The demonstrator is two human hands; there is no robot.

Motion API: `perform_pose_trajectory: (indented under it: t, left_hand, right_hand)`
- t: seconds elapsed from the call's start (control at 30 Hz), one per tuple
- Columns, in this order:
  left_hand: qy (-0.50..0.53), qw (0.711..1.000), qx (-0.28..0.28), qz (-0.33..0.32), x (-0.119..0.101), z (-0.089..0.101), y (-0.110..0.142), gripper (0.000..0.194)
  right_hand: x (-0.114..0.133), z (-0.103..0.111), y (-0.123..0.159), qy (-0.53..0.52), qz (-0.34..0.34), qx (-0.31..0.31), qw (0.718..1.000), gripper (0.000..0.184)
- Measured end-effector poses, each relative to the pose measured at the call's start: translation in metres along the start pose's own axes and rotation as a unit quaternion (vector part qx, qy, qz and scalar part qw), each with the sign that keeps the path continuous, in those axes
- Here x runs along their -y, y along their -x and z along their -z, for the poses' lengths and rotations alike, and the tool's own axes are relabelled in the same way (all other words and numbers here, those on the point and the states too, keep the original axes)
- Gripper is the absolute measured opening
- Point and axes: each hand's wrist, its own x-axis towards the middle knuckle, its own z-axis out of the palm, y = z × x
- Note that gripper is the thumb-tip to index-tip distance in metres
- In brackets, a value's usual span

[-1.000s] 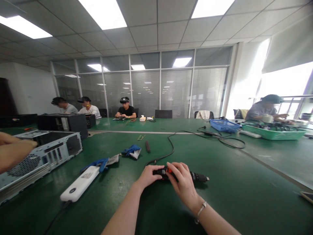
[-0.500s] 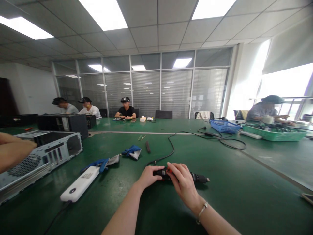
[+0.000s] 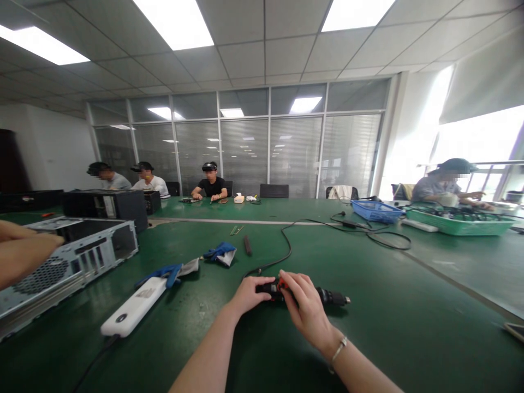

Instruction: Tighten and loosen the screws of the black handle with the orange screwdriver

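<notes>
A black electric screwdriver point(image 3: 329, 297) with a red switch lies on the green table point(image 3: 388, 322), its bit pointing right and its black cable point(image 3: 286, 245) running off toward the back. My left hand point(image 3: 248, 293) grips its rear end. My right hand point(image 3: 305, 305) curls over the middle of its body, fingers by the red switch. Both hands rest low on the table, close in front of me.
An open grey computer case point(image 3: 82, 256) stands at the left, with another person's hand point(image 3: 22, 254) on it. A white power strip point(image 3: 133, 308), blue gloves point(image 3: 219, 252), a blue basket point(image 3: 375, 209) and a green tray point(image 3: 458, 222) lie around. Several people sit at the far side.
My hands and the screwdriver have barely shifted. The person at the far end of the table has moved their arms a little.
</notes>
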Motion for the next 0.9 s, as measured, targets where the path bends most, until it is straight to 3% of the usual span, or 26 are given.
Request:
perform_pose_trajectory:
  t: [0.9]
  left_hand:
    - [-0.007,1.000,0.000,0.006,-0.0020,0.0006,0.0008,0.052]
  right_hand:
    - [0.0009,-0.0016,0.0021,0.000,-0.006,0.015,1.000,0.054]
